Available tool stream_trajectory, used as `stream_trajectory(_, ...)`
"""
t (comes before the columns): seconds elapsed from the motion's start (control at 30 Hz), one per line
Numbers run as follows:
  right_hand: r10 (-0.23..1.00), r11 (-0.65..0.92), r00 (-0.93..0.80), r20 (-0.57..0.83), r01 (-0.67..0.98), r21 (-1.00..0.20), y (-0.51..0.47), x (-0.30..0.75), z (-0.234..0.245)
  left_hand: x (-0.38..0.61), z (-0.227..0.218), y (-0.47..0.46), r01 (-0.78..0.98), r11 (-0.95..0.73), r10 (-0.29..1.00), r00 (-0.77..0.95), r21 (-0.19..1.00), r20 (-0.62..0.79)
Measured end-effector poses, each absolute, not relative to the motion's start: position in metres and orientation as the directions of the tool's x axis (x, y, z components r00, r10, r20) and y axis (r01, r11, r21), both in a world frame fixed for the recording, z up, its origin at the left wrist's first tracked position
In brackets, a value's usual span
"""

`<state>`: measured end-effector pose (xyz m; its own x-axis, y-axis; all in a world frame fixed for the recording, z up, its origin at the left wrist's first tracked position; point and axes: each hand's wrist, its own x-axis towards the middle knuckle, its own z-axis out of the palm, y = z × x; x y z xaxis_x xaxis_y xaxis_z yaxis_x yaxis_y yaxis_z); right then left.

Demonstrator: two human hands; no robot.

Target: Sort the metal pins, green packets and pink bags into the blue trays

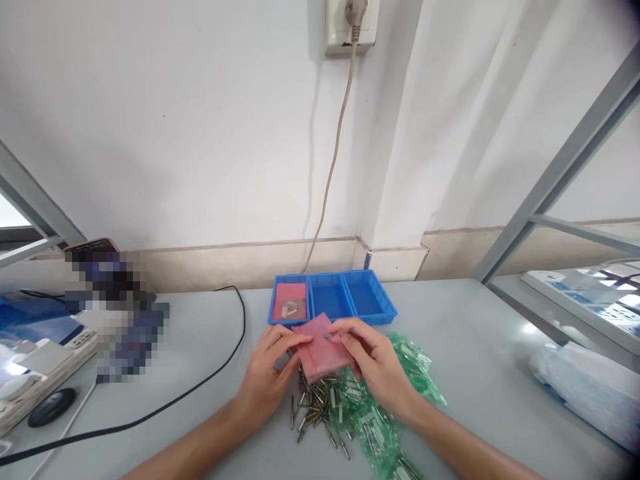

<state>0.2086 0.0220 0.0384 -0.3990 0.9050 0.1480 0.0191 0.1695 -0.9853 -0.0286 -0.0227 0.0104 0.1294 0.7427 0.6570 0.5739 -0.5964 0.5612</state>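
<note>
A pink plastic zip bag [320,360] is held over the table, tilted, with a red seal line along its left side. My left hand [265,377] is closed on the bag's left edge between thumb and fingers. At the upper right of the bag, my right hand [377,367] pinches a small, thin metal pin [332,335]; whether its tip is inside the bag I cannot tell. Below both hands lies a loose pile of metal pins [313,407], partly hidden by the bag. Several green plastic bags [373,433] with metal pieces inside lie under and around my right forearm.
Behind my hands stands a blue three-part tray [371,297]; a pink bag [291,292] lies in its left compartment. A black cable [185,390] crosses the table at left, near a black mouse [53,407]. At right lies a white-blue plastic package [590,387] beside a metal frame.
</note>
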Motion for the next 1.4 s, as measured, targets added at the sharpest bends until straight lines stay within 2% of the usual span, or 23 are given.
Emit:
stream_trajectory(0.17,0.88,0.305,-0.404,0.249,0.079,-0.949,0.022,0.21,0.04,-0.025,0.016,-0.023,0.56,-0.472,0.834,0.032,0.681,0.552)
stream_trajectory(0.23,0.889,0.257,-0.406,0.212,0.058,-0.965,0.021,0.209,0.038,-0.023,0.018,-0.024,0.549,-0.465,0.845,0.04,0.695,0.534)
stream_trajectory(0.3,0.902,0.141,-0.415,0.122,0.016,-0.99,0.021,0.207,0.036,-0.022,0.018,-0.025,0.532,-0.489,0.838,0.068,0.691,0.541)
stream_trajectory(0.4,0.916,0.042,-0.396,0.064,-0.062,-0.997,0.022,0.205,0.036,-0.022,0.017,-0.027,0.545,-0.536,0.8,0.087,0.644,0.593)
stream_trajectory(0.47,0.923,0.016,-0.381,0.051,-0.095,-0.995,0.023,0.204,0.037,-0.024,0.017,-0.028,0.579,-0.582,0.752,0.115,0.571,0.649)
stream_trajectory(0.57,0.93,-0.01,-0.366,0.028,-0.102,-0.995,0.024,0.204,0.041,-0.028,0.018,-0.029,0.61,-0.673,0.662,0.244,0.418,0.709)
stream_trajectory(0.63,0.933,-0.008,-0.36,0.02,-0.076,-0.997,0.024,0.205,0.043,-0.031,0.017,-0.029,0.603,-0.713,0.629,0.327,0.357,0.705)
stream_trajectory(0.87,0.922,-0.053,-0.387,0.005,-0.137,-0.989,0.022,0.205,0.042,-0.031,0.004,-0.023,0.64,-0.691,0.618,0.285,0.335,0.732)
stream_trajectory(0.97,0.915,-0.041,-0.405,0.0,-0.094,-0.995,0.023,0.205,0.036,-0.031,0.005,-0.021,0.642,-0.686,0.611,0.253,0.341,0.75)
stream_trajectory(1.07,0.901,-0.017,-0.434,0.008,-0.053,-0.998,0.023,0.205,0.032,-0.032,0.012,-0.021,0.634,-0.67,0.626,0.203,0.386,0.753)
stream_trajectory(1.17,0.887,-0.017,-0.462,-0.001,-0.031,-0.999,0.021,0.206,0.031,-0.036,0.019,-0.019,0.645,-0.581,0.698,0.081,0.496,0.712)
stream_trajectory(1.23,0.886,-0.003,-0.464,0.007,-0.021,-1.0,0.02,0.207,0.032,-0.043,0.023,-0.011,0.617,-0.471,0.782,-0.038,0.63,0.622)
stream_trajectory(1.3,0.889,0.041,-0.457,0.04,-0.007,-0.999,0.019,0.208,0.033,-0.052,0.025,0.002,0.536,-0.315,0.882,-0.14,0.783,0.45)
stream_trajectory(1.33,0.889,0.067,-0.453,0.059,0.002,-0.998,0.019,0.208,0.033,-0.058,0.025,0.01,0.484,-0.272,0.907,-0.159,0.832,0.389)
stream_trajectory(1.4,0.889,0.107,-0.45,0.089,0.015,-0.994,0.018,0.209,0.033,-0.069,0.024,0.024,0.429,-0.238,0.912,-0.21,0.871,0.352)
